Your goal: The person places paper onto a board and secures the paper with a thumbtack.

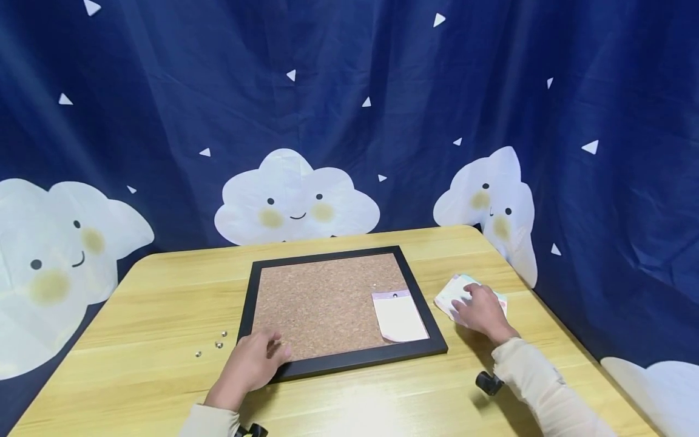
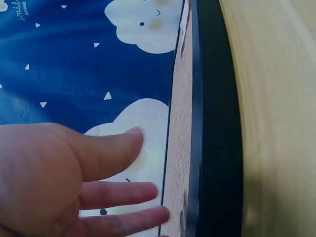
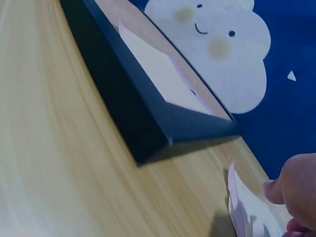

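Observation:
A cork board [image 1: 327,303] in a black frame lies on the table. On its right side a cream note sheet [image 1: 401,318] with a purple top strip is held by a pushpin [image 1: 395,295]. My left hand [image 1: 252,361] hovers at the board's lower left corner, fingers loosely extended, with nothing in them; the left wrist view shows the thumb [image 2: 111,153] apart from the fingers. To the right of the board, my right hand [image 1: 482,311] is over a small stack of note papers [image 1: 452,295], fingertips at the sheets. Whether it pinches one is unclear.
Several small silver pins [image 1: 219,345] lie on the wooden table [image 1: 158,309] left of the board. A blue curtain [image 1: 327,79] with white clouds hangs behind the table and along its right side.

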`<state>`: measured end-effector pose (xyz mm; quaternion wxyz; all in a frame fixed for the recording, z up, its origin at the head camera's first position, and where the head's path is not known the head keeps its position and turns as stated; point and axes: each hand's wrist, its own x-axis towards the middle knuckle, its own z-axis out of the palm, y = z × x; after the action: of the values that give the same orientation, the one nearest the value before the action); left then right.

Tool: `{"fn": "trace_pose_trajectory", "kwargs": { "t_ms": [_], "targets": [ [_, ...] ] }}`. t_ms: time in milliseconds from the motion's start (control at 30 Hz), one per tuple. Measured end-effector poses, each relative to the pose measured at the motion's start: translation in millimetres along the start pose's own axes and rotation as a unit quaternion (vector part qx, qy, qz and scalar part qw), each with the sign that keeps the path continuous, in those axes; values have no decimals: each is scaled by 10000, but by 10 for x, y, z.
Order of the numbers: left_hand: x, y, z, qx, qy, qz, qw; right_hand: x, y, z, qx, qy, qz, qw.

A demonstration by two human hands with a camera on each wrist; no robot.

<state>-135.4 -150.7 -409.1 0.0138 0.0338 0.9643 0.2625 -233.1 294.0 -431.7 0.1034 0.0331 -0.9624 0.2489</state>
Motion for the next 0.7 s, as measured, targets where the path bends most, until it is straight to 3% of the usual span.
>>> {"fn": "trace_pose_trajectory", "kwargs": {
  "t_ms": [300,467,700],
  "targets": [
    [-132,-35,-4,115,-724,-359,9967,-40,218,-118,-231,-41,446,9987],
    [-205,-58,5,56,-806,-480,9956,-101,329,-180,-605,-90,844,9946],
    [-281,-100,2,25,-798,-536,9954,-108,400,-224,-910,-674,1500,9822]
  ]
}}
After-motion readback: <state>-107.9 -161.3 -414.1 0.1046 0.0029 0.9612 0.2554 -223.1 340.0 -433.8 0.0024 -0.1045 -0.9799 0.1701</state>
